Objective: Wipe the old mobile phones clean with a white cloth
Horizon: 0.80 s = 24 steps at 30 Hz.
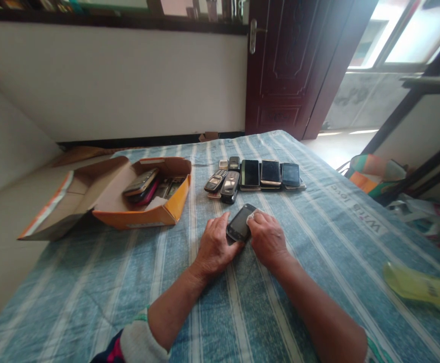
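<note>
A dark smartphone [239, 223] lies tilted between my hands, low over the striped cloth. My left hand [215, 244] grips its left and lower edges, the thumb along the bottom. Pinched in my right hand [268, 236] is a small white tissue [250, 216], pressed against the phone's right edge. Most of the tissue is hidden by the fingers. Beyond my hands several phones stand in rows: keypad phones [230, 185] at the left, then a black touchscreen phone [250, 173], a gold-edged phone [270, 172] and a smaller dark phone [291, 174], some stacked on others.
An orange cardboard box [136, 220] with its lid folded out to the left holds more phones [141, 184]. The blue striped cloth [129, 292] covers the surface. A yellow plastic wrapper [420, 287] lies at the right edge. Behind are a wall and a dark red door [288, 65].
</note>
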{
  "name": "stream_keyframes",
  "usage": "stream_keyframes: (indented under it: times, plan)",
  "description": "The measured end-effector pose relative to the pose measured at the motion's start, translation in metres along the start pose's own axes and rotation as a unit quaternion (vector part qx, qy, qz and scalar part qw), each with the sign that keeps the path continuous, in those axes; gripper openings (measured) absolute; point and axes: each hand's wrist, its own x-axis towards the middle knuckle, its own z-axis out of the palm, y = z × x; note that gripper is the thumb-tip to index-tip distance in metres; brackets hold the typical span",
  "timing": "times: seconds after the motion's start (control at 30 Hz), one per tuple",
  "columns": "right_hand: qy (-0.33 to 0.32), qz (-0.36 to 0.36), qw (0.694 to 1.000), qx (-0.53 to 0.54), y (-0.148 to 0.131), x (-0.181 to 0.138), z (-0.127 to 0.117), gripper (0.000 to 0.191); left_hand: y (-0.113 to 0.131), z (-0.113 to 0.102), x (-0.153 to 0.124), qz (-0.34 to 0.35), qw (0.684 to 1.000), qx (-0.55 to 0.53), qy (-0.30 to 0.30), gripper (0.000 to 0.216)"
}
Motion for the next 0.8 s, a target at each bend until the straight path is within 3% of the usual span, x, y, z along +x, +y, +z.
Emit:
stream_keyframes:
  times: [0.43, 0.8]
  plan:
    - [-0.007, -0.068, 0.997, 0.032, -0.026, -0.015, 0.000, 0.020, -0.006, 0.003, -0.005, 0.040, 0.999, 0.024, 0.009, 0.059]
    - [0.039, -0.055, 0.993, 0.092, 0.000, 0.002, 0.015, 0.021, -0.004, 0.007, -0.006, 0.038, 0.999, 0.011, 0.026, 0.061]
